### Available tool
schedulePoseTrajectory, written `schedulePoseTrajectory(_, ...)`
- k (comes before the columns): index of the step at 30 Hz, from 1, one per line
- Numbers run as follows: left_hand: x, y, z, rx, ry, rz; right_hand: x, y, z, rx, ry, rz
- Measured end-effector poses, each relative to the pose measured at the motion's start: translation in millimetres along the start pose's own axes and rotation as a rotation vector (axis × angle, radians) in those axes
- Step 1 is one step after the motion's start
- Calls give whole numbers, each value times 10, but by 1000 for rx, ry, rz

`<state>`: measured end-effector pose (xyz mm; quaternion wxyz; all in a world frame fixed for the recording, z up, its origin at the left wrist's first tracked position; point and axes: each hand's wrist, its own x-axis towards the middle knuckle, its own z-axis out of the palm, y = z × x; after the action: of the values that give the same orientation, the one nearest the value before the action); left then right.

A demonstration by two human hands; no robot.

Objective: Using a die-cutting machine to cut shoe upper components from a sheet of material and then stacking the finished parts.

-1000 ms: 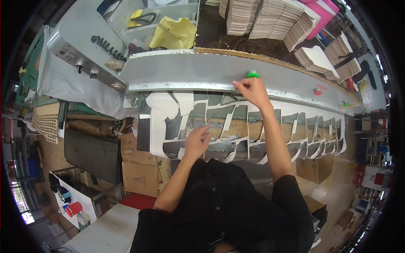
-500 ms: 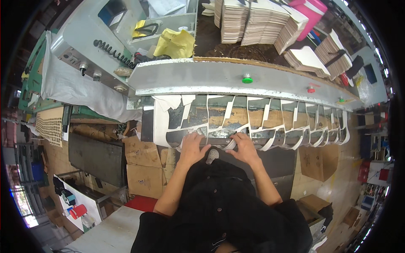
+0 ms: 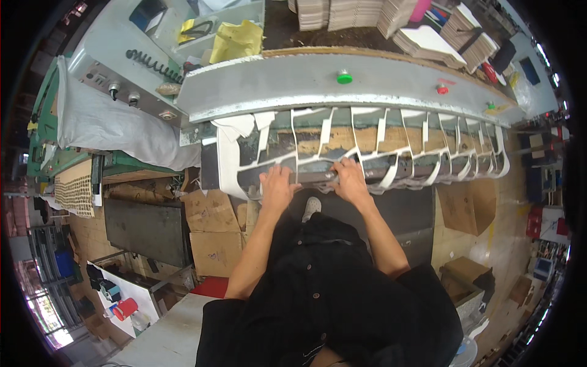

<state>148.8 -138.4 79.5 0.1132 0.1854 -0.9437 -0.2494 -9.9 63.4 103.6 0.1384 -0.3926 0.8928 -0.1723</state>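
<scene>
A white sheet cut into a lattice of thin strips (image 3: 230,162) drapes over the front of a machine bed (image 3: 315,144) with a worn brown and green surface. My left hand (image 3: 279,186) is at the near edge, its fingers bent over the edge and its thumb pointing right. To its right, my right hand (image 3: 350,182) has its fingers curled at the same edge, beside a small shiny piece (image 3: 331,175). A dark bar-like edge (image 3: 314,178) runs between the two hands. What lies under my fingers is hidden.
Across the back runs a grey machine beam (image 3: 275,85) with a green button (image 3: 345,77) and a red button (image 3: 443,89). Behind it stand stacks of pale cut pieces (image 3: 428,46). Cardboard boxes (image 3: 468,205) are on the floor; a dark board (image 3: 147,231) leans at left.
The whole view has shifted, so the bed and both hands appear higher. The white strip that showed under my right hand is no longer visible there. Both hands remain at the near edge.
</scene>
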Motion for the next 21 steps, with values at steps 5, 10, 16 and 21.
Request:
schedulePoseTrajectory(5,-250,23,-167,-138,-26,58,-107,183,-189,164,-268,-178)
schedulePoseTrajectory(10,-158,-13,-230,-380,-35,-219,723,78,-522,71,-36,-18)
schedulePoseTrajectory(16,-136,-6,-56,-396,60,-65,1301,397,-236,-301,-147,-633)
schedulePoseTrajectory(21,-422,-41,7,-458,-5,-186,715,508,-383,457,429,-365)
